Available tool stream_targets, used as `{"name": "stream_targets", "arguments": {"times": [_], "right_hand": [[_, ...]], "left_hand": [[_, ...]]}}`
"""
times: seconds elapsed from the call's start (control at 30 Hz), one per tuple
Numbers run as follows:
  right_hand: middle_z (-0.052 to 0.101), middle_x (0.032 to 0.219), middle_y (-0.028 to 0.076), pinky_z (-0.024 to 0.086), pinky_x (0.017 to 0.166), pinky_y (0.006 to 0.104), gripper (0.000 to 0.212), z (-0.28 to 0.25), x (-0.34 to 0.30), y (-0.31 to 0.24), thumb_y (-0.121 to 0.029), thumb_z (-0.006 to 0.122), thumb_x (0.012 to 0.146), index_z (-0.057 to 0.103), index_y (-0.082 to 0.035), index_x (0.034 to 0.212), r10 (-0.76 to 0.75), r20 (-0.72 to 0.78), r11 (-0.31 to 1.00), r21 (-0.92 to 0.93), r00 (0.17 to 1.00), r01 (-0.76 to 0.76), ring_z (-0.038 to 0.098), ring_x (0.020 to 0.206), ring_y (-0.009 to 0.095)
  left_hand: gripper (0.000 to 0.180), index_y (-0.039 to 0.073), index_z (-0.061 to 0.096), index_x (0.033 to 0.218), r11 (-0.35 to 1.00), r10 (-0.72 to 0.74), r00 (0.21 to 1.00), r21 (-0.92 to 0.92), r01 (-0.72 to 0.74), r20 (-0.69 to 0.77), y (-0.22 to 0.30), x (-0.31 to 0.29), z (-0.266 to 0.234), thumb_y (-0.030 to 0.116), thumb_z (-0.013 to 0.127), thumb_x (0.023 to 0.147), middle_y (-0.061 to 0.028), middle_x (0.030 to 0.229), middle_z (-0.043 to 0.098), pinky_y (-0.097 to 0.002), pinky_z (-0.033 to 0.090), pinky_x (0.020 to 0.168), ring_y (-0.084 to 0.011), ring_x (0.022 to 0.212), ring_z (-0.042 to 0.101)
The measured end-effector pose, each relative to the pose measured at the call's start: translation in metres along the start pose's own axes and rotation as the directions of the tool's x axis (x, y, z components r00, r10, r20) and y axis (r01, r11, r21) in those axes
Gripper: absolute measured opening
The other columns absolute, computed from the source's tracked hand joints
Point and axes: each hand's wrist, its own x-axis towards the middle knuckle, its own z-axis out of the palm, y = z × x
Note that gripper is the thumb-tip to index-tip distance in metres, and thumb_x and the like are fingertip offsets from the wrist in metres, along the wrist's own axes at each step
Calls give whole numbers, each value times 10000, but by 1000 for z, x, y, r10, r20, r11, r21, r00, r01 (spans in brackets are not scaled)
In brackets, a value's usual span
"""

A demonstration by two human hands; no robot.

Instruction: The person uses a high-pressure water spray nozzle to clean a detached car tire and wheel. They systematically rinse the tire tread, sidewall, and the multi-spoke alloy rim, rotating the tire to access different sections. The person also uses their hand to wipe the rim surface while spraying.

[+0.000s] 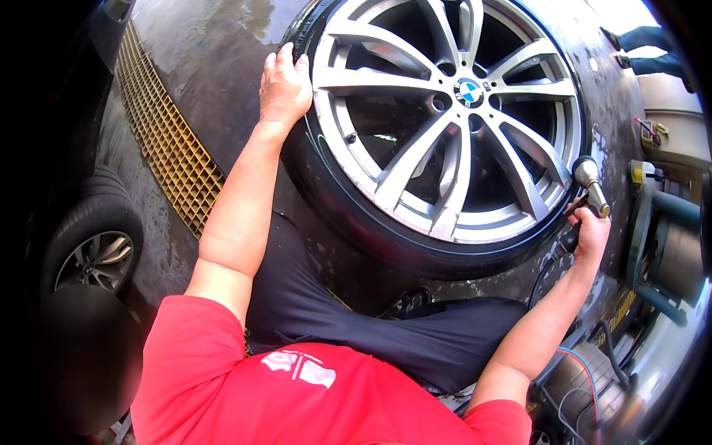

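Observation:
A large silver alloy wheel [452,141] with several twin spokes and a blue-and-white centre cap is in front of me, fitted in a black tyre [386,230]. Pale scuff marks show along its near rim. My left hand [285,87] lies on the tyre's left side, fingers stretched out and pointing away from me. At the wheel's right edge my right hand [589,233] is wrapped round a small angle sander [588,178]. The tool's round head is beside the rim; I cannot tell if it touches. A dark cord runs down from the tool.
Yellow floor grating [159,126] runs along the left. Beyond it stands another wheel [96,259]. Another person's legs [653,50] show at the far right. Green metal equipment [644,237] and loose hoses [586,371] lie to my right. The dark floor looks wet.

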Motion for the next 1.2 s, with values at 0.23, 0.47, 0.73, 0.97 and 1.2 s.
{"name": "stream_targets", "arguments": {"times": [0.23,0.47,0.73,0.97,1.2], "right_hand": [[647,774,115,437,548,264,263,-1,2,2,69,555,733,647,111,976,2,-2,1000,-12,1000,-2,561,585,143],[654,783,116,442,553,261,270,-1,2,2,65,558,730,652,109,980,12,-3,1000,-22,1000,-12,568,595,143],[646,772,106,437,548,252,271,3,-1,-1,74,552,730,654,110,979,5,-26,1000,-6,1000,-5,564,594,143],[640,767,102,430,544,253,263,6,-3,-2,75,547,733,651,121,971,2,-44,1000,12,999,-2,546,578,137],[650,772,102,425,534,245,241,-1,3,4,85,567,737,665,102,957,5,11,1000,26,1000,-5,555,581,132]], "left_hand": [[485,73,470,1393,1000,-8,1000,-8,8,20,-3,2,0,349,513,997,-300,1367,479,-503,410,1045,-463,1236,504],[496,73,462,1403,1000,-6,1000,-11,6,26,-6,2,3,363,499,1002,-302,1391,459,-505,393,1063,-466,1270,476],[508,66,457,1408,1000,13,999,-15,-13,33,-9,3,3,375,484,1005,-302,1398,454,-504,380,1075,-464,1289,456],[516,71,452,1415,1000,-13,999,-12,13,47,-4,2,-1,382,483,1004,-293,1413,448,-501,378,1079,-459,1300,451],[467,50,506,1350,996,90,996,22,-90,-12,-12,7,5,353,505,995,-288,1307,531,-502,432,1018,-455,1208,521]]}}
